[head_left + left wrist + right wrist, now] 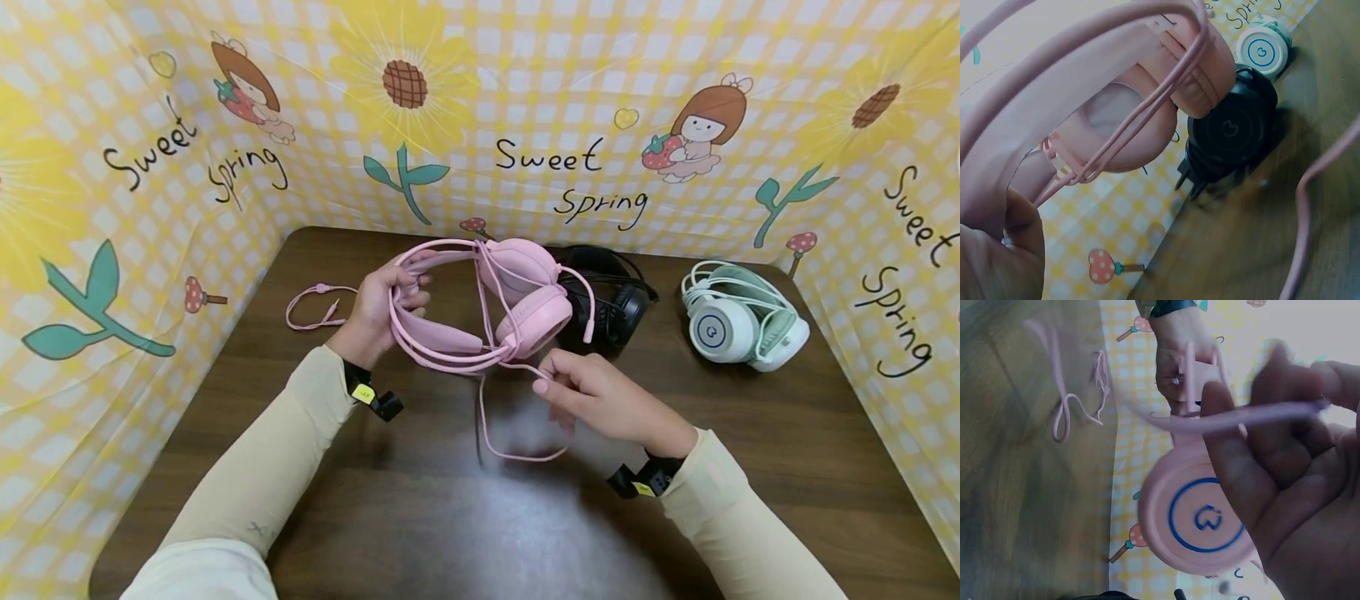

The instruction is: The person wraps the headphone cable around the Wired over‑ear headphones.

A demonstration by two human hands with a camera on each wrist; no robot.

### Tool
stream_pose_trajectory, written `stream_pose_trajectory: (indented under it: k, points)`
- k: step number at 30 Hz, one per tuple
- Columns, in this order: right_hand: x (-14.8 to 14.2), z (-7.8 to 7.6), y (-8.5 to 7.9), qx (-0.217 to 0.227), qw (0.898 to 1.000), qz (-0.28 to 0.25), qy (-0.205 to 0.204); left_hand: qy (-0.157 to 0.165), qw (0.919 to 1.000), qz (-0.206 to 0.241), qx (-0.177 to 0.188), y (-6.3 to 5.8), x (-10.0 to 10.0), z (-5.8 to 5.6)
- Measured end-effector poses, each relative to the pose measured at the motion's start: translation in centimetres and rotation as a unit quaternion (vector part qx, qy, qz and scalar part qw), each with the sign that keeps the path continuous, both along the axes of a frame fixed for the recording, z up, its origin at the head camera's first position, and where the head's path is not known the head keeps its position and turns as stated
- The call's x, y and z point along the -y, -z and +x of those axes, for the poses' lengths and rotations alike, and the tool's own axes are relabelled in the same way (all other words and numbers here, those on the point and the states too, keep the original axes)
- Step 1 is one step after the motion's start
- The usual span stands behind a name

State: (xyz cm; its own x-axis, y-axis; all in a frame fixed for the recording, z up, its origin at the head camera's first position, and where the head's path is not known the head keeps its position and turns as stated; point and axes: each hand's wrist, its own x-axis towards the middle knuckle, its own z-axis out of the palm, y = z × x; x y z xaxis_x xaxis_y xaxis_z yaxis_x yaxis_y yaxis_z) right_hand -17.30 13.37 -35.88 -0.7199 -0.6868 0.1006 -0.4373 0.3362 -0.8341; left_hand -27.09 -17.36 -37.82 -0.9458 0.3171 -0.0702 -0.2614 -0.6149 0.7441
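A pink headset (534, 323) with a boom microphone is held above the table, its ear cups turned to the right. My left hand (373, 312) grips it by the headband, fingers wrapped round the band and its padded strap. Some of its pink cable is looped lengthwise round the headset. My right hand (603, 398) pinches the cable (1260, 417) just below the near ear cup. From there a slack length of cable (525, 457) hangs in a curve over the table. One ear cup (1172, 531) shows a blue ring logo in the right wrist view.
A black headset (621, 315) lies behind the pink one, partly hidden. Farther right sits a mint-and-white headset (723, 329), its cable wound round it. The cable's plug end (330, 312) lies at the table's left. Patterned cloth (525, 100) encloses the back and sides.
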Motion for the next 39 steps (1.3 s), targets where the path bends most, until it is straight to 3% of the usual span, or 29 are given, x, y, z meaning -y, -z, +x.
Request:
stream_pose_trajectory:
  k: [3,7,11,23,32,39]
  points:
    - [-0.4,0.2,-0.6,-0.018,1.000,0.000,0.001,0.004,1.0000,0.008,-0.003,0.3,0.6,0.0]
    - [-1.2,0.3,-1.6,-0.087,0.996,0.011,-0.001,0.014,0.9996,0.025,0.002,0.8,1.6,-0.1]
    - [-1.9,0.4,-2.6,-0.117,0.993,0.026,-0.018,0.028,0.9989,0.037,0.005,1.0,2.1,-0.1]
    - [-3.1,1.3,-6.6,-0.227,0.970,0.068,-0.062,0.050,0.9981,-0.026,-0.024,-0.2,2.5,0.0]
    - [-4.9,2.5,-10.1,-0.275,0.957,0.072,-0.063,0.011,0.9982,-0.043,-0.040,-1.0,3.8,-0.2]
    - [-5.4,2.6,-11.3,-0.318,0.946,0.031,-0.056,0.060,0.9948,-0.059,-0.057,-0.5,4.3,0.0]
